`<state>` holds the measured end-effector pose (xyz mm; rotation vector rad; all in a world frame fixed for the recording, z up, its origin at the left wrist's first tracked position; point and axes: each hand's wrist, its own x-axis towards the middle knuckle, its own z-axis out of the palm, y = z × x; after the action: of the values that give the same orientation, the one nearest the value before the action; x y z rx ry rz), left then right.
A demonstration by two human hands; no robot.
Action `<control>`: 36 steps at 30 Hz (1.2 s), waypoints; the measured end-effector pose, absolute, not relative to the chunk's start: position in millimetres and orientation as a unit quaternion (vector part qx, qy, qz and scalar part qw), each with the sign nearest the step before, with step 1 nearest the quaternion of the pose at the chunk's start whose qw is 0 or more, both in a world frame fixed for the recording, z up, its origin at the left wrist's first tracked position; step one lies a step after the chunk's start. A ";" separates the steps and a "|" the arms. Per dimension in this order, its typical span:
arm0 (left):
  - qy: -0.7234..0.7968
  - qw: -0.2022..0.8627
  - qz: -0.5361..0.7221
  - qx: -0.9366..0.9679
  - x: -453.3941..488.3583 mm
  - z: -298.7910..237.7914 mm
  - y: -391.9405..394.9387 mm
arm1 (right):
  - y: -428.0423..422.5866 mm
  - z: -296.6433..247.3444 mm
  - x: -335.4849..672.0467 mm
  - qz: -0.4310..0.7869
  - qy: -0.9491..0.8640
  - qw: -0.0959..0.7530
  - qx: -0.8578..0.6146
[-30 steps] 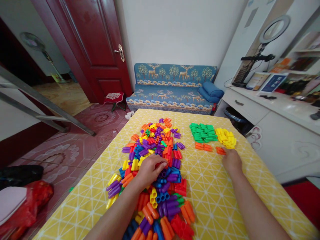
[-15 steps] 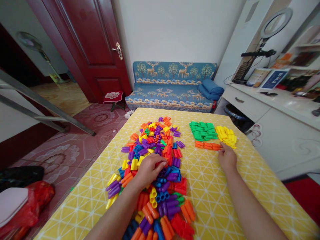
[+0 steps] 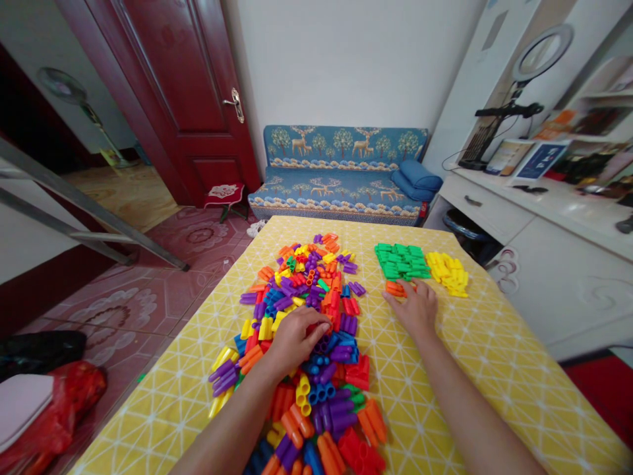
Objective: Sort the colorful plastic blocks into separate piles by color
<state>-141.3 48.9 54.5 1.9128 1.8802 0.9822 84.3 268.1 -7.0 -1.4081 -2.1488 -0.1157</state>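
A long heap of bullet-shaped plastic building blocks (image 3: 341,415) in mixed colours covers the middle-left of the table. My left hand (image 3: 298,335) rests on the heap, fingers curled and thumb close to the index finger; whatever they pinch is hidden, with red blocks right beside the fingertips. My right hand (image 3: 416,309) lies over a short row of orange blocks (image 3: 394,289), its fingers apart and touching the row, most of which it covers. Just beyond that row sits a tight group of green blocks (image 3: 401,261). Right of the green ones is a group of yellow blocks (image 3: 448,272).
A yellow patterned cloth (image 3: 410,396) covers the table. Behind it stands a blue sofa (image 3: 341,181). A white cabinet (image 3: 534,244) with a ring light (image 3: 544,53) is at the right; a metal ladder (image 3: 99,211) and a red bag (image 3: 82,396) are at the left.
My right hand has moved left, from the right end of the orange row to over its middle, hiding more of it. The left hand stays in the same spot on the heap.
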 end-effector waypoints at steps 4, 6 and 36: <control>0.653 0.141 0.337 0.664 -140.8 53.6 48.2 | 262.9 -3.2 72.1 -0.043 -0.771 0.262 -0.578; 0.650 0.142 0.339 0.665 -140.7 53.1 47.9 | 263.1 -1.4 70.7 -0.037 -0.768 0.260 -0.584; 0.670 0.124 0.395 0.616 -138.9 51.0 46.8 | 168.2 41.0 -9.1 0.219 -0.853 0.263 -0.393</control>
<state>-138.9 46.8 51.0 1.7967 1.9531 1.1530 -9.1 168.2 41.0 -1.0640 -2.3083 0.5933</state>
